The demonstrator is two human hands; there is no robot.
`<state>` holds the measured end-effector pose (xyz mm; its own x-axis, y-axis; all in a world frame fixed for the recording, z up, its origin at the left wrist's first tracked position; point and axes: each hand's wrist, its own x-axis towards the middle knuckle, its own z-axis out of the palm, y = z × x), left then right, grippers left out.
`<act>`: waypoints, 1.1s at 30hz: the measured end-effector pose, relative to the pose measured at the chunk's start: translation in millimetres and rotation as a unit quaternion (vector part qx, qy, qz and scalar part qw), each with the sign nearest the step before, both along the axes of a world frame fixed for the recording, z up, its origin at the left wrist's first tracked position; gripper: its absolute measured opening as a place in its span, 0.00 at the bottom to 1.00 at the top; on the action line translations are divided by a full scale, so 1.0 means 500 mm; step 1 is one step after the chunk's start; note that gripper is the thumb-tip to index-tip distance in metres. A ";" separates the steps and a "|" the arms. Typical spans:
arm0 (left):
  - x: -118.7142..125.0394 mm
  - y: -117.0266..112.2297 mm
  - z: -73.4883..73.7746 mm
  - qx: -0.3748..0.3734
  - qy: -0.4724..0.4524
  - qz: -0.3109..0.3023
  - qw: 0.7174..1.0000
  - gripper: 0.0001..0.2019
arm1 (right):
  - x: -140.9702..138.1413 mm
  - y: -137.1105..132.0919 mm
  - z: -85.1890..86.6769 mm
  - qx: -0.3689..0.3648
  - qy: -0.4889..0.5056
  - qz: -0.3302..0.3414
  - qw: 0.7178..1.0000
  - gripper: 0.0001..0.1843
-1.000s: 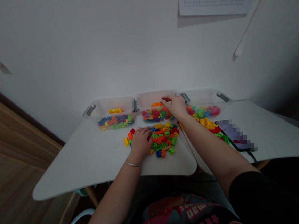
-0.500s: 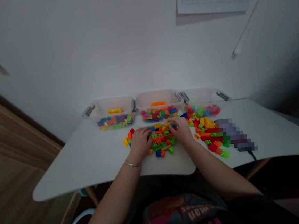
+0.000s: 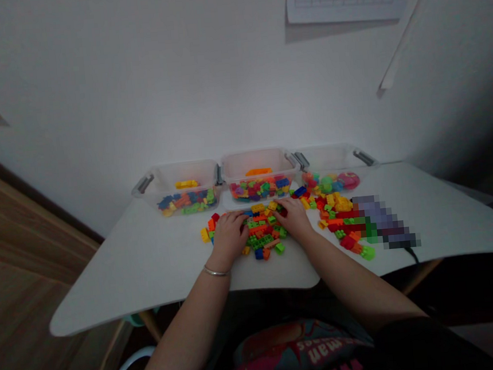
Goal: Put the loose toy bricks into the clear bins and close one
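A loose heap of small plastic building bricks (image 3: 263, 232) in green, orange, yellow, red and blue lies on the white table. My left hand (image 3: 230, 236), with a thin bangle at the wrist, rests palm down on the heap's left side. My right hand (image 3: 291, 215) lies palm down on its right side, fingers among the bricks. Both sets of fingers curl over the bricks, and I cannot tell whether either hand holds one. A second brick heap (image 3: 340, 220) spreads to the right of my right hand, apart from it.
Several clear plastic bins with grey clip handles stand along the wall. The left bin (image 3: 180, 173), middle bin (image 3: 257, 164) and right bin (image 3: 334, 157) all hold bricks or toy pieces. A pixelated flat object (image 3: 383, 219) with a dark cable lies at the right on the white table (image 3: 150, 268).
My right hand has come down from the middle bin onto the heap and shifted slightly left. My left hand has barely moved. The view has tilted a little.
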<state>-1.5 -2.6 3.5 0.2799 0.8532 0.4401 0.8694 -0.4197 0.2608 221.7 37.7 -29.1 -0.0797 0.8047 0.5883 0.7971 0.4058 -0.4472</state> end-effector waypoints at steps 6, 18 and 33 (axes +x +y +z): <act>0.000 -0.001 0.001 0.000 0.001 0.001 1.000 0.15 | 0.001 0.000 0.002 -0.007 0.032 -0.020 0.999 0.12; -0.005 0.003 -0.005 0.014 0.005 -0.019 1.000 0.14 | 0.012 -0.009 0.004 0.031 0.153 -0.018 0.988 0.12; 0.043 -0.004 0.032 -0.088 -0.152 -0.083 0.981 0.14 | -0.013 -0.065 0.057 0.086 0.011 0.134 0.987 0.11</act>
